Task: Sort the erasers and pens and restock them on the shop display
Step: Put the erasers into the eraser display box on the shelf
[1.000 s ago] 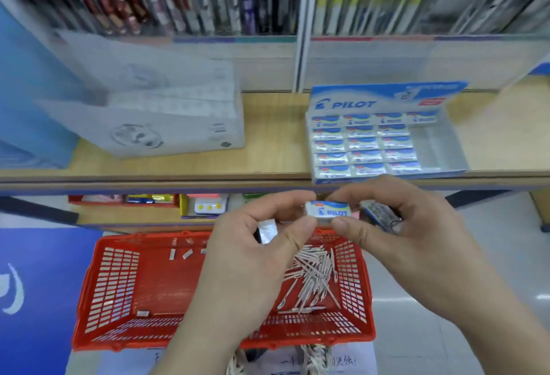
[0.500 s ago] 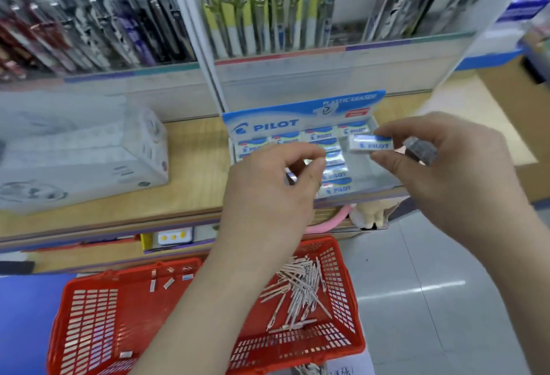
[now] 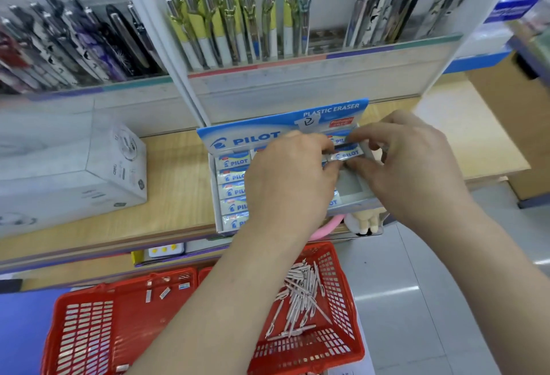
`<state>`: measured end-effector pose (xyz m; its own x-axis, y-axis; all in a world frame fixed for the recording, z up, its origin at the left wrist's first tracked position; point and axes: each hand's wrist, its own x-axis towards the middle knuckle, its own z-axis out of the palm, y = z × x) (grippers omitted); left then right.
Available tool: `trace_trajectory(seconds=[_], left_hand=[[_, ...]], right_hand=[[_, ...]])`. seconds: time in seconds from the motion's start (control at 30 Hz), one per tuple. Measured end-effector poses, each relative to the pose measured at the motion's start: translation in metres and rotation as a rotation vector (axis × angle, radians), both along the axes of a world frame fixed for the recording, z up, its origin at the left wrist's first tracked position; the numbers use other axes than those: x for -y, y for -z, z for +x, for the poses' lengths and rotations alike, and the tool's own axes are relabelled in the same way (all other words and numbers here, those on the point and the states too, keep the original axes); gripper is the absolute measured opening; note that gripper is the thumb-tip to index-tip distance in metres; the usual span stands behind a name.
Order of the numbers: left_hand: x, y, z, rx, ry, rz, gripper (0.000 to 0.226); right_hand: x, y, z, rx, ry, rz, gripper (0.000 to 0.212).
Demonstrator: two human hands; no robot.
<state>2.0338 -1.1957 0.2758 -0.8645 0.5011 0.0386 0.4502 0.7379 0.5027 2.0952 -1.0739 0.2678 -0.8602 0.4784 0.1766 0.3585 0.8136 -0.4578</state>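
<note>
Right hand (image 3: 413, 166): thumb below and fingers above, pinching the right end of one eraser (image 3: 346, 154). Left hand (image 3: 291, 178): curled thumb and forefinger pinch the same eraser's left end.

The eraser lies between the two hands, long axis left to right, printed face up, parallel to the stocked rows. It sits over the back of the rightmost column of the display box (image 3: 218, 226). That column's grey floor shows bare nearer the person. Whether the eraser touches the box floor cannot be told.

Judgement: the coming move is a short drop into that column, and the right hand is nearer the gap.

Both forearms reach forward over the red basket (image 3: 125, 284), wrists bent down. The box stands on the wooden shelf (image 3: 172, 172). In the basket, pens (image 3: 300, 300) lie heaped to the right and a few loose erasers (image 3: 163, 293) to the left.
</note>
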Motion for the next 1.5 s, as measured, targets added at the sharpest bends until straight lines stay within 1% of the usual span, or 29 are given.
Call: trace_trajectory(seconds=[0.13, 0.3, 0.4, 0.47, 0.5, 0.57, 0.63, 0.67, 0.7, 0.73, 0.77, 0.8, 0.87, 0.93, 1.0, 1.07, 1.13, 1.23, 1.33, 1.4, 1.5], left_hand=[[-0.003, -0.001, 0.000, 0.007, -0.054, -0.021, 0.024], [-0.006, 0.000, 0.001, 0.011, -0.096, -0.001, 0.017], [-0.008, 0.002, 0.003, -0.005, -0.094, 0.006, 0.016], [-0.005, 0.003, 0.002, 0.038, -0.079, 0.078, 0.016], [-0.002, 0.002, 0.001, 0.098, -0.080, 0.156, 0.014], [0.004, -0.002, 0.001, 0.279, -0.101, 0.361, 0.008], [0.012, -0.009, 0.004, 0.563, -0.133, 0.610, 0.011], [0.017, -0.014, 0.007, 0.729, -0.133, 0.727, 0.016], [0.022, -0.017, 0.009, 0.878, -0.114, 0.831, 0.020], [0.028, -0.020, 0.012, 0.996, -0.082, 0.914, 0.025], [0.033, -0.022, 0.015, 1.071, -0.038, 0.969, 0.029], [0.037, -0.022, 0.017, 1.098, 0.005, 0.998, 0.034], [0.042, -0.021, 0.022, 1.049, 0.051, 1.010, 0.041], [0.045, -0.019, 0.026, 0.968, 0.060, 0.988, 0.045], [0.045, -0.020, 0.030, 0.931, 0.079, 0.968, 0.047], [0.044, -0.024, 0.034, 0.935, 0.083, 0.976, 0.044], [0.042, -0.028, 0.037, 0.935, 0.023, 1.000, 0.041], [0.040, -0.031, 0.039, 0.835, -0.100, 0.986, 0.021], [0.039, -0.031, 0.039, 0.762, -0.169, 0.949, 0.024], [0.040, -0.032, 0.039, 0.731, -0.170, 0.902, 0.026], [0.042, -0.032, 0.035, 0.730, -0.148, 0.881, 0.019]], right_hand=[[0.001, 0.002, -0.001, 0.002, 0.079, -0.060, 0.022], [0.004, 0.002, 0.000, 0.034, 0.081, -0.054, 0.013], [0.002, 0.000, 0.002, 0.027, 0.087, -0.115, 0.018], [0.002, -0.006, 0.009, -0.017, 0.112, -0.202, 0.023], [0.003, -0.010, 0.013, -0.047, 0.130, -0.250, 0.023], [0.004, -0.017, 0.022, -0.099, 0.156, -0.362, 0.021], [0.009, -0.024, 0.030, -0.115, 0.128, -0.519, 0.015], [0.013, -0.027, 0.034, -0.123, 0.088, -0.668, 0.009], [0.020, -0.031, 0.037, -0.127, 0.042, -0.863, 0.003], [0.026, -0.035, 0.040, -0.130, 0.009, -1.054, 0.012], [0.030, -0.037, 0.043, -0.126, -0.013, -1.196, 0.023], [0.034, -0.037, 0.045, -0.120, -0.035, -1.252, 0.032], [0.038, -0.039, 0.047, -0.139, -0.040, -1.244, 0.035], [0.041, -0.040, 0.046, -0.173, -0.013, -1.246, 0.036], [0.044, -0.040, 0.047, -0.200, -0.004, -1.251, 0.040], [0.046, -0.041, 0.047, -0.227, -0.020, -1.238, 0.044], [0.047, -0.040, 0.048, -0.237, -0.054, -1.187, 0.046], [0.049, -0.037, 0.049, -0.220, -0.120, -0.978, 0.037], [0.049, -0.035, 0.050, -0.224, -0.096, -0.838, 0.025], [0.045, -0.036, 0.050, -0.250, -0.079, -0.833, 0.018], [0.038, -0.039, 0.050, -0.227, -0.078, -0.949, 0.009]])
